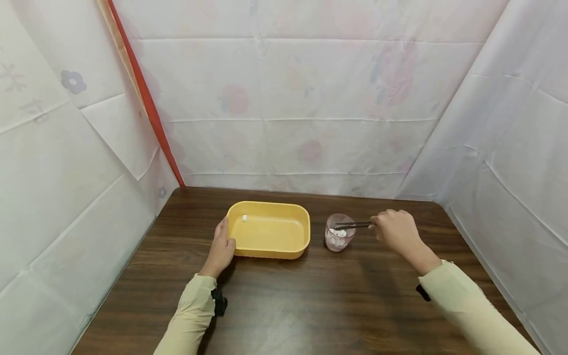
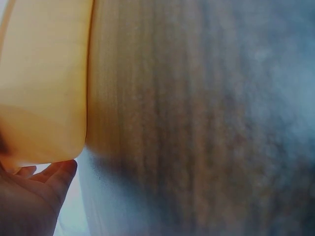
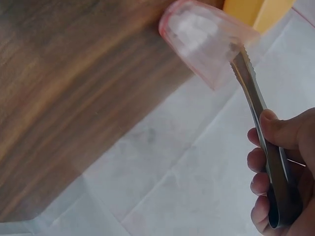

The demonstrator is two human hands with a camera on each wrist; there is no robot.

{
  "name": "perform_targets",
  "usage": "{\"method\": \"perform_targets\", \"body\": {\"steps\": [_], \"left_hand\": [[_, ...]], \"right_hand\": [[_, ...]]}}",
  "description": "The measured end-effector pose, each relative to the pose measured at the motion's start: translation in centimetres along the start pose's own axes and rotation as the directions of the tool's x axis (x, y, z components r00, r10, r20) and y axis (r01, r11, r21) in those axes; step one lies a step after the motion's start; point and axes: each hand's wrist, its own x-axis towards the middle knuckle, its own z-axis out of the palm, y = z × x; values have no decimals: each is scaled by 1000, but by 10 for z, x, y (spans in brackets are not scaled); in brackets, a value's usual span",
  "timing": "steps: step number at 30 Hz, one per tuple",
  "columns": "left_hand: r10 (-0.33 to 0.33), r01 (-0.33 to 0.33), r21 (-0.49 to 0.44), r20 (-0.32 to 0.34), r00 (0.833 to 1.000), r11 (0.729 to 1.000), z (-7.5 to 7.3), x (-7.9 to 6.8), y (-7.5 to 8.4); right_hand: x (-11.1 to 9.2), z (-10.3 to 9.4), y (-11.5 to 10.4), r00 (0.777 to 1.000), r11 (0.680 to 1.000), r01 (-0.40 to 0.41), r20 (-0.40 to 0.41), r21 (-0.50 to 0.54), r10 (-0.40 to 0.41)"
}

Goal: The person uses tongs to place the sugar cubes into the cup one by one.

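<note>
A yellow rectangular tub [image 1: 306, 236] sits on the table, with a small white cube [image 1: 244, 218] inside near its far left corner. My left hand [image 1: 221, 250] holds the tub's left end, its thumb at the near left corner. In the left wrist view, fingertips [image 2: 66, 169] press against the tub's end wall. To the right of the tub, a clear pinkish cup [image 3: 197, 42] contains several white pieces [image 1: 338, 240]. Metal tongs [image 3: 257, 98] with serrated edges are gripped in my right hand [image 1: 396, 231]. Their tips reach over the cup's rim into its mouth.
The dark wood-grain table [image 1: 284, 305] extends in front of the tub and cup. Pale patterned sheets [image 1: 284, 108] hang behind it and on both sides. A red strip [image 1: 146, 96] runs down the back left corner. Black bands [image 1: 219, 301] circle both sleeved wrists.
</note>
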Motion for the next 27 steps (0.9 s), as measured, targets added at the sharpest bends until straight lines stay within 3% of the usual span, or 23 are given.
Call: {"method": "perform_targets", "body": {"steps": [6, 13, 27], "left_hand": [[-3, 3, -1, 3, 1000, 1000, -2, 1, 0], [-3, 3, 7, -4, 1000, 1000, -1, 2, -1], [-7, 7, 6, -12, 1000, 1000, -1, 1, -4]], "right_hand": [[13, -13, 5, 998, 1000, 14, -57, 0, -14], [40, -17, -8, 1000, 1000, -22, -21, 12, 23], [99, 5, -54, 998, 996, -31, 50, 84, 27]]}}
